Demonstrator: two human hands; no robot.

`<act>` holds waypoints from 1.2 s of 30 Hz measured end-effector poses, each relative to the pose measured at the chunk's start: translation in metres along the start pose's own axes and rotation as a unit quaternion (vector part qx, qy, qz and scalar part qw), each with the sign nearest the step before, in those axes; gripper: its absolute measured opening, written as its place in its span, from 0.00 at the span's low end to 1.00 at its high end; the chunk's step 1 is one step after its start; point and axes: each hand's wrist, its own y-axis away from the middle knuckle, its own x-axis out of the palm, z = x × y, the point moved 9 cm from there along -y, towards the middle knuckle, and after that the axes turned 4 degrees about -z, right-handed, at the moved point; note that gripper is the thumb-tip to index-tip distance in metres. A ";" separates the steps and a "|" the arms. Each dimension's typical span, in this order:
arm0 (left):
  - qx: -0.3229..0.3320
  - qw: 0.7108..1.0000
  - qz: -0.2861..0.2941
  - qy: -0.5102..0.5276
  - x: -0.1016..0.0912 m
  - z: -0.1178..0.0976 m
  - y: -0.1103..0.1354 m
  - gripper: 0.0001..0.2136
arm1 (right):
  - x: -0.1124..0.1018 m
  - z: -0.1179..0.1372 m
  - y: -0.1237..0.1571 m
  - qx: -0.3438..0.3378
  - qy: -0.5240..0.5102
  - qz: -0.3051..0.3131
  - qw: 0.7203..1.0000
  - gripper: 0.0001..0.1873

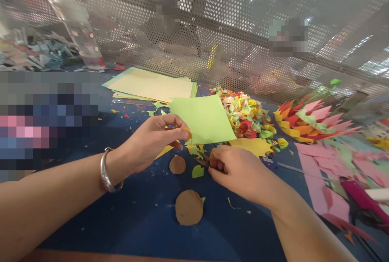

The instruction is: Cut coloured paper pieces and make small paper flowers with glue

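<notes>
My left hand (156, 138), wearing a silver bangle, is closed in a pinch on a small yellow-orange paper piece (189, 133). Directly behind its fingertips is a light green paper sheet (203, 118); whether they touch it I cannot tell. Small scissors (203, 160) show their blades at the fingers of my right hand (232, 168), which is closed around the handles. Below the blades lies a cut green paper piece (197, 171). Two round brown cardboard discs, a smaller one (177, 165) and a larger one (189, 208), rest on the blue table nearer to me.
Behind the green sheet are a stack of pale paper (152, 83) and a heap of folded colored paper bits (247, 112). To the right stand a spiky paper piece (319, 122), pink strips (322, 177) and a magenta tool (364, 201). A perforated metal screen (121, 31) borders the table.
</notes>
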 end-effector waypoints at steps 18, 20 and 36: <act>-0.082 0.978 0.177 0.076 0.037 0.015 0.018 0.09 | -0.019 0.009 0.000 0.021 -0.317 -0.077 0.945 0.08; -0.063 0.976 0.189 0.092 0.040 0.012 0.017 0.07 | -0.016 0.012 0.000 0.017 -0.333 -0.069 0.940 0.07; -0.021 0.985 0.114 0.128 0.028 0.003 0.013 0.07 | -0.011 0.008 0.002 0.030 -0.575 -0.089 0.813 0.10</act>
